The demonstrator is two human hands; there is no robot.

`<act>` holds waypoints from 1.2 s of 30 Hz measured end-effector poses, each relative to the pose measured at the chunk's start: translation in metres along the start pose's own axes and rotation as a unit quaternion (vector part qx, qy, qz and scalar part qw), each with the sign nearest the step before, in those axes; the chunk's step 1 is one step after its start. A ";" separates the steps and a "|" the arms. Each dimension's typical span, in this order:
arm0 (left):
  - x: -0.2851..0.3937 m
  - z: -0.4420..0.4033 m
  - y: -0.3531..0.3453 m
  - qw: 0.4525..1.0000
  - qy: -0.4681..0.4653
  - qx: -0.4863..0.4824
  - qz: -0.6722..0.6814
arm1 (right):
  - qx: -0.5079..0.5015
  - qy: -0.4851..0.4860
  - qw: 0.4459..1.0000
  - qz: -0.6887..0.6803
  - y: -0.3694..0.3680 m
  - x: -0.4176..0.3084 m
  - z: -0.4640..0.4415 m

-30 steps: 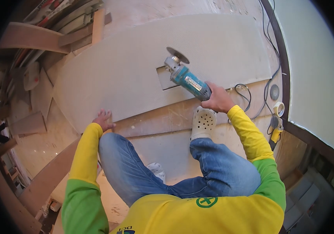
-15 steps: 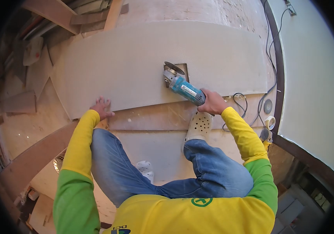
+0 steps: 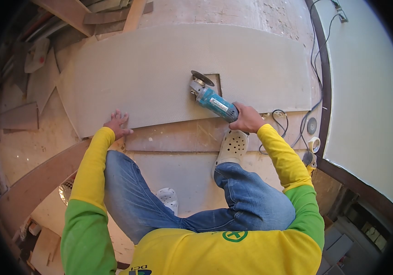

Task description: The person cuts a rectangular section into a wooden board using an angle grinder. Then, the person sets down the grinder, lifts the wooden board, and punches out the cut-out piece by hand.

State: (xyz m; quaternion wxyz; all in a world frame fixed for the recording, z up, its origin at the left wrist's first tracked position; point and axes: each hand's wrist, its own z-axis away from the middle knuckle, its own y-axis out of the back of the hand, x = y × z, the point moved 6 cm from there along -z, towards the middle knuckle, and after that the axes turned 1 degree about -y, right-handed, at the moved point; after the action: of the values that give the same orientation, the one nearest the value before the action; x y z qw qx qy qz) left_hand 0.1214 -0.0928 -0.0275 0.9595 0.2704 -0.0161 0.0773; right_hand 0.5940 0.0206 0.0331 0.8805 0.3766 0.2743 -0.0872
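Panel first: long grey panel (image 3: pixel 150 73) spans the centre of the frame. Its lower-left corner sits higher and further left in view than 1 s ago, as does most of the scene, so likely the camera shifted (socket (image 3: pixel 340 13) now shows at top right, wasn't there at 1 s ago). Pale board (image 3: pixel 366 101) on the right side of the frame, same story.

Grinder (image 3: pixel 217 104): just above frame centre, over the panel, head pointing up-left. Real change is here: 1 s ago the opening showed left of the tool; now the cut-out opening (image 3: pixel 214 85) shows right of the head. Versus 0.5 s ago, nearly identical. Can't tell if its disc (image 3: pixel 203 77) touches the panel.

Shoe (image 3: pixel 233 147): below the grinder, near the panel's lower edge, as before.

Right hand (image 3: pixel 248 119): fingers wrapped round the rear of the grinder, same grip in all frames. Left hand (image 3: pixel 119 123): left of centre at the panel's lower edge, fingers spread, gripping nothing, about the same spot on the panel as 1 s ago.

Tape roll (image 3: pixel 310 144) and loose disc (image 3: pixel 312 125): right of centre, same arrangement as earlier.
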 end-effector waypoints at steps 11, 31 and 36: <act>-0.001 0.000 0.003 0.998 -0.022 -0.009 0.060 | 0.074 -0.054 0.995 -0.048 -0.030 -0.003 0.039; -0.019 -0.025 -0.004 0.998 -0.030 -0.014 0.049 | 0.152 -0.059 0.970 -0.179 -0.058 -0.013 0.072; -0.038 -0.048 -0.015 0.999 -0.034 0.006 -0.011 | 0.217 -0.091 0.938 -0.255 -0.047 0.002 0.084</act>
State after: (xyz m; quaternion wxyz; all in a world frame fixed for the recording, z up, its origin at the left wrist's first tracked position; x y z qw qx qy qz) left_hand 0.0853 -0.0855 -0.0786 0.9575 0.2788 -0.0455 0.0576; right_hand 0.6133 -0.0721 0.0504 0.7465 0.4665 0.2541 -0.4008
